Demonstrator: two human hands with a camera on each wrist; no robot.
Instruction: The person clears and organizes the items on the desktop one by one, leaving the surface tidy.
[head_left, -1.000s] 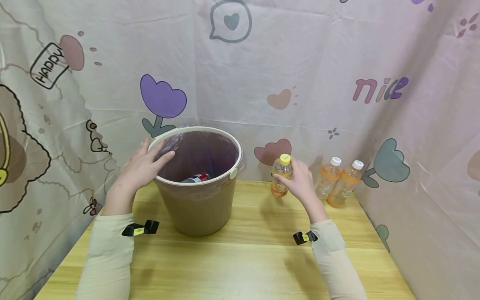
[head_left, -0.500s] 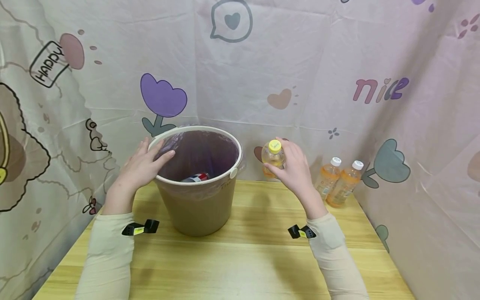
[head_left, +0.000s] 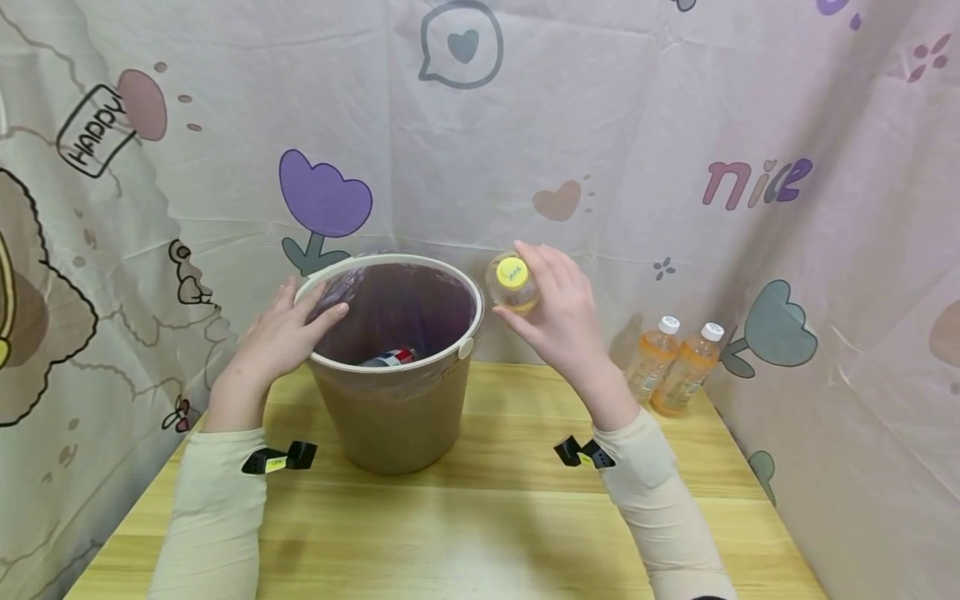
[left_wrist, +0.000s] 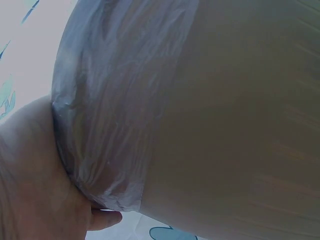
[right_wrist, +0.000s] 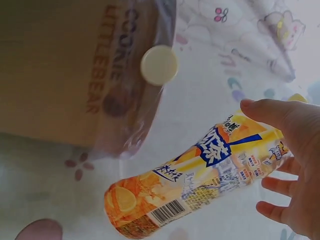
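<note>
My right hand [head_left: 562, 308] grips a yellow-capped plastic drink bottle [head_left: 513, 283], raised off the table beside the bin's right rim. In the right wrist view, the bottle [right_wrist: 195, 175] has a yellow, orange and blue label with lemon pictures; the thumb lies along one side, the fingers on the other. My left hand [head_left: 281, 333] rests on the left rim of a brown trash bin [head_left: 397, 425], its fingers spread and fairly straight, some over the opening. A clear plastic liner [left_wrist: 115, 110] folds over the bin's rim. A bottle with a red-and-white label [head_left: 393, 357] lies inside the bin.
Two white-capped bottles of orange drink [head_left: 651, 358] stand close together at the table's back right. The wooden table [head_left: 450, 533] backs onto a printed cloth curtain [head_left: 450, 150], which also hangs on both sides.
My right hand has lifted the yellow-capped bottle from the table and carried it up and left toward the bin. The left hand stays on the rim.
</note>
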